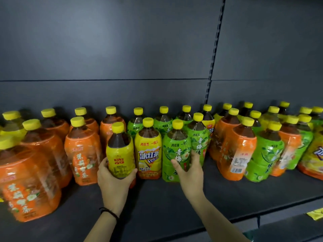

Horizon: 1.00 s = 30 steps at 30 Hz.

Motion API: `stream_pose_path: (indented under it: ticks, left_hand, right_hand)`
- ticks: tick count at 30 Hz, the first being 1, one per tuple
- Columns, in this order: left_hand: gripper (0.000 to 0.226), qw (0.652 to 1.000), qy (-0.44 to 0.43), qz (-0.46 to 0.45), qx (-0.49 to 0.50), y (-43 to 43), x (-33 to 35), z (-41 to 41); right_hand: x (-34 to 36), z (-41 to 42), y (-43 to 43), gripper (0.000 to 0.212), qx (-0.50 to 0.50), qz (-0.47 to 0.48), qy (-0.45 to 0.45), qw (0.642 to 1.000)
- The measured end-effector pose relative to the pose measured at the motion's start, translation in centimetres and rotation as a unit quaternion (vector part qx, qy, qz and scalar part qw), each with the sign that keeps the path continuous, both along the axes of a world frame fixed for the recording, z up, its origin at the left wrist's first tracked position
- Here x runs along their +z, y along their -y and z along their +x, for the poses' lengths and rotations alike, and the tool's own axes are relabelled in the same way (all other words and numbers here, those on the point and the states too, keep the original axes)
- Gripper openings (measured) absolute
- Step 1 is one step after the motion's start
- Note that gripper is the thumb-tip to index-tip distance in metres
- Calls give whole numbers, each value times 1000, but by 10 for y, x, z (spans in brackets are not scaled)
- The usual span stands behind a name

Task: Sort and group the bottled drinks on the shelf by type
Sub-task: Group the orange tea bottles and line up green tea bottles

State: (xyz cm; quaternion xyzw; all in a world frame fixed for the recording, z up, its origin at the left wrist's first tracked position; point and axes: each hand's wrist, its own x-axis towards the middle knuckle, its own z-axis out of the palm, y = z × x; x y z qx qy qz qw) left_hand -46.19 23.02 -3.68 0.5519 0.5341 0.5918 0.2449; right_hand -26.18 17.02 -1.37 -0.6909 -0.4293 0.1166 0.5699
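Note:
My left hand (114,180) grips a yellow-labelled bottle (120,154) from below, lifted slightly in front of the row. My right hand (189,173) wraps around the lower part of a green-labelled bottle (175,149) standing on the shelf. Between them stands another yellow-labelled iced tea bottle (148,151). Orange-labelled bottles (82,151) fill the left side. More green bottles (198,138) stand behind. All have yellow caps.
To the right, orange (237,152), green (265,154) and yellow (312,158) bottles stand mixed. The dark shelf board (157,203) runs along the front, bare near its edge. A dark back panel with a slotted upright (214,55) rises behind. A yellow tag (316,213) hangs at the shelf edge.

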Motion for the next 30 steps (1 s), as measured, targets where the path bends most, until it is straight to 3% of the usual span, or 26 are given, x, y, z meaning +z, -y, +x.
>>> stream_pose_path:
  ticks: [8, 15, 18, 23, 27, 30]
  left_hand:
    - [93, 999, 7, -1, 37, 12, 3, 3]
    - [90, 999, 11, -18, 48, 23, 6, 4]
    - [87, 999, 16, -23, 31, 28, 10, 2]
    - [82, 997, 49, -45, -38, 33, 8, -13]
    - [86, 984, 65, -76, -149, 37, 9, -32]
    - [93, 981, 34, -87, -167, 39, 8, -40]
  right_hand:
    - [-1, 8, -27, 80, -14, 4, 84, 996]
    - [-10, -3, -30, 77, 14, 29, 69, 997]
    - [-20, 0, -22, 70, 73, 53, 22, 996]
    - [-31, -5, -2, 47, 59, 115, 98, 987]
    - [-8, -25, -13, 68, 228, 49, 46, 971]
    - [3, -47, -20, 82, 211, 20, 29, 977]
